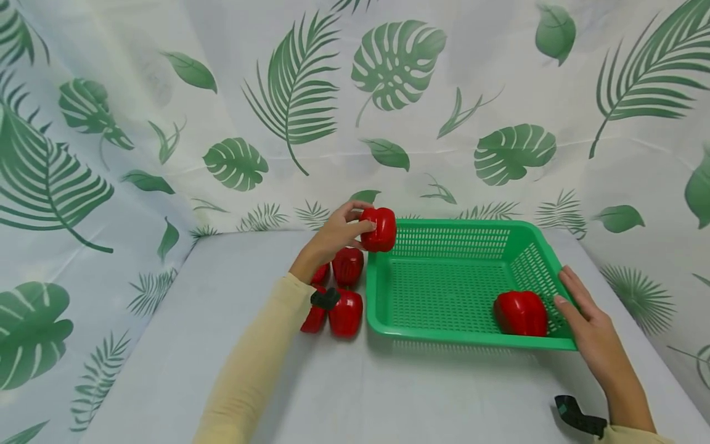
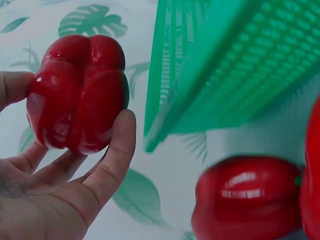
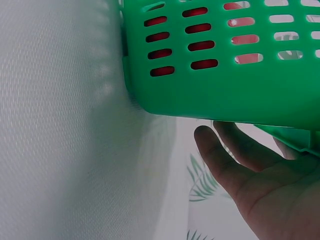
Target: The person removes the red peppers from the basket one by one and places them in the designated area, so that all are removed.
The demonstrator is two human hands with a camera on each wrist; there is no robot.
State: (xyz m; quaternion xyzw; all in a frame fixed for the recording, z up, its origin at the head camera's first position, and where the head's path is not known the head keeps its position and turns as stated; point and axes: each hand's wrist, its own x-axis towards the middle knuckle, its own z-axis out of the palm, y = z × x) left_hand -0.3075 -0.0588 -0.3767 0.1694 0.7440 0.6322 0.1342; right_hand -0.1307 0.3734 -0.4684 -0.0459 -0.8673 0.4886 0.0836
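My left hand (image 1: 339,233) holds a glossy red bell pepper (image 1: 379,229) between thumb and fingers, raised by the far left corner of a green plastic basket (image 1: 444,335). In the left wrist view, the fingers reach around the held pepper (image 2: 77,95), its lobed end facing the camera. My right hand (image 1: 596,333) grips the basket's right rim; in the right wrist view, its fingers (image 3: 220,155) lie against the outside of the basket wall (image 3: 200,95). Another red bell pepper (image 1: 520,313) rests in the basket's near right corner.
Several more red bell peppers stand left of the basket, including one at the back (image 1: 348,266) and one in front (image 1: 346,313); my left forearm partly hides others. A white tabletop (image 1: 421,394) lies beneath, and a leaf-patterned cloth (image 1: 322,111) hangs behind and at the sides.
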